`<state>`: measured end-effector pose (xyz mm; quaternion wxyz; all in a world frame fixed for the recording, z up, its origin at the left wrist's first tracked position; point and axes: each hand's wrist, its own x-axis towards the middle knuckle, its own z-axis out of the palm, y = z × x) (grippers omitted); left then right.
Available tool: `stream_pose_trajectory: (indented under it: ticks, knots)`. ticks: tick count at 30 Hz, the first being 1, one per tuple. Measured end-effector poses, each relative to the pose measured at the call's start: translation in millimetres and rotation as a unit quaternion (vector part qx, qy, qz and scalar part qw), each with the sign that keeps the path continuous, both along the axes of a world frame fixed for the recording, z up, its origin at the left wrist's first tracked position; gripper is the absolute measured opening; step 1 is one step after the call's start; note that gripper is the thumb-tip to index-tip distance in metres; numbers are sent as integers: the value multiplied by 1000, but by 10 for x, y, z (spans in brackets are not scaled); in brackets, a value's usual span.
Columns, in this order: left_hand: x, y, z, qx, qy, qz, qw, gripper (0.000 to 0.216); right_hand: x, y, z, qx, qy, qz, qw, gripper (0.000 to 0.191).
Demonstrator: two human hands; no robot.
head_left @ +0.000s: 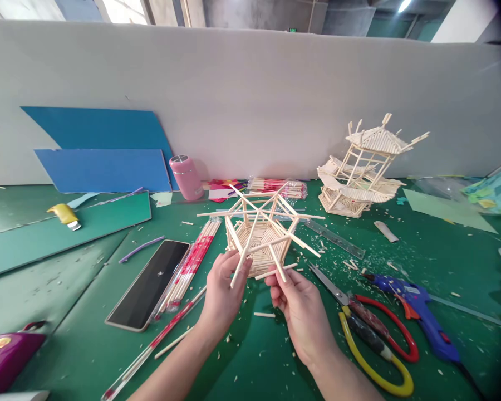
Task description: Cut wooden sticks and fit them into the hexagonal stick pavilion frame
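A small six-sided pavilion frame [262,241] of thin wooden sticks stands in front of me, with crossed sticks spreading out over its top. My left hand [223,292] is closed at its near left side, fingers around a stick that slants down from the frame. Between the thumb and fingers of my right hand [301,306] is a short wooden stick [264,274], held nearly level beside another roof stick that slants toward me. Just below the hands, a cut stick piece [264,315] lies on the green table. The fingertips are partly hidden behind the sticks.
Scissors [350,312] and a blue glue gun [417,306] lie at right, near a clear ruler [336,238]. A taller stick pavilion [359,167] stands behind. At left are a phone [150,284], packed sticks [194,259] and a pink bottle [186,177]. Wood scraps dot the table.
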<state>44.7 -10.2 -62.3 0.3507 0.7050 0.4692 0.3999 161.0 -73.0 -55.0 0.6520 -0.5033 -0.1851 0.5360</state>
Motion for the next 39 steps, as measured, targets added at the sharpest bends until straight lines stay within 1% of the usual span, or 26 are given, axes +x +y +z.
stream_pose_trajectory:
  ticks: [2,4,8,11,13,15,18,22,29,34,39]
  knots:
    - [6,33,36,-15,-2,2,1000,20,3,25,37,6,1,0,1000,23]
    - [11,64,109,-29,-8,5,1000,20,11,54,96,17,2,1,1000,24]
    - [27,100,360,-47,-22,12,999,24,20,136,290,38,33,2,999,20]
    - [30,94,549,-88,-59,0,994,24,14,207,458,51,58,14,997,19]
    - [19,78,635,-110,-85,-14,990,24,10,247,549,57,74,26,995,19]
    - [1,58,684,-123,-102,-26,987,25,9,274,611,56,90,37,994,19]
    - [-28,24,707,-135,-112,-36,984,25,10,286,653,48,112,56,991,20]
    - [-43,-17,701,-135,-102,-38,985,23,2,280,655,42,132,71,988,19]
    - [-55,-46,691,-140,-111,-48,983,21,-12,297,631,33,127,63,989,19]
    - [-79,-43,688,-173,-153,-75,970,19,-5,312,623,37,138,64,988,17]
    - [-104,-33,680,-205,-195,-108,953,23,-16,335,637,37,140,56,988,15]
